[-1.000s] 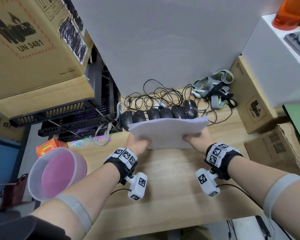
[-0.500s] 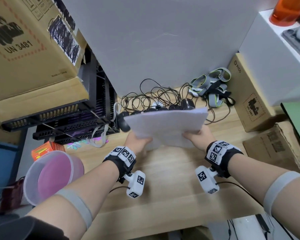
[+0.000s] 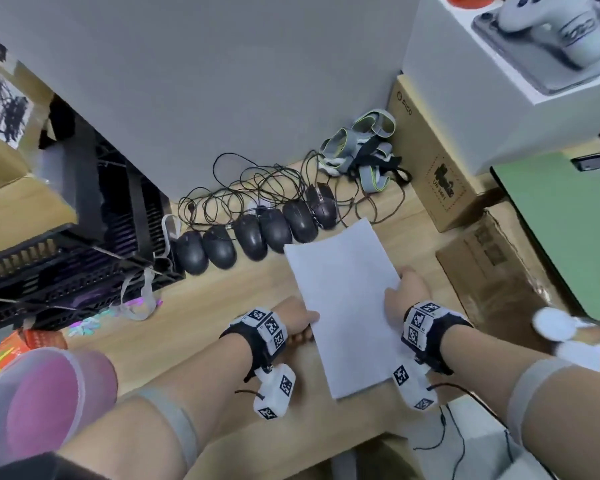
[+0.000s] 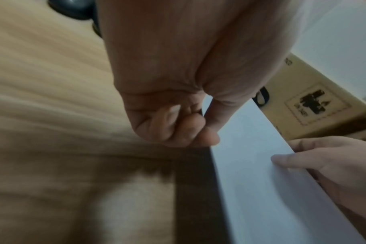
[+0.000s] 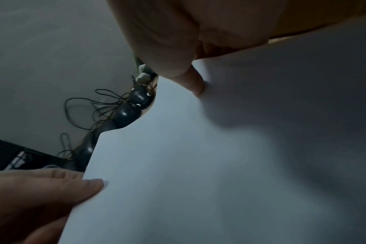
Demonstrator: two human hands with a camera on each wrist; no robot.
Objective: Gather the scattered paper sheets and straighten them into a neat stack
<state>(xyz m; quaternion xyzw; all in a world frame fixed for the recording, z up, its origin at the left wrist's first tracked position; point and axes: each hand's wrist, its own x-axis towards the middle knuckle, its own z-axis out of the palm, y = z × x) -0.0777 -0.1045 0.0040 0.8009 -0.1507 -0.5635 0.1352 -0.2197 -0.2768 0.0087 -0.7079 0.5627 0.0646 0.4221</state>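
A stack of white paper sheets (image 3: 347,299) hangs just above the wooden table (image 3: 194,327), its long side pointing away from me and its edges lined up. My left hand (image 3: 298,320) grips the left long edge, thumb on top (image 4: 211,125) and fingers curled beneath. At the right long edge my right hand (image 3: 404,292) holds the sheets, with the thumb pressing on the top sheet (image 5: 196,82). The left wrist view shows the paper (image 4: 261,173) casting a dark shadow on the wood.
Several black computer mice (image 3: 253,233) with tangled cables lie just beyond the paper's far end. Grey straps (image 3: 364,147) and cardboard boxes (image 3: 430,161) stand at the right, black crates (image 3: 66,258) at the left, and a pink-bottomed tub (image 3: 39,403) at the near left.
The stack has turned from lying broadside between my hands to pointing lengthwise away from me, and it has come down closer to the table. Both hands now sit on its long edges.
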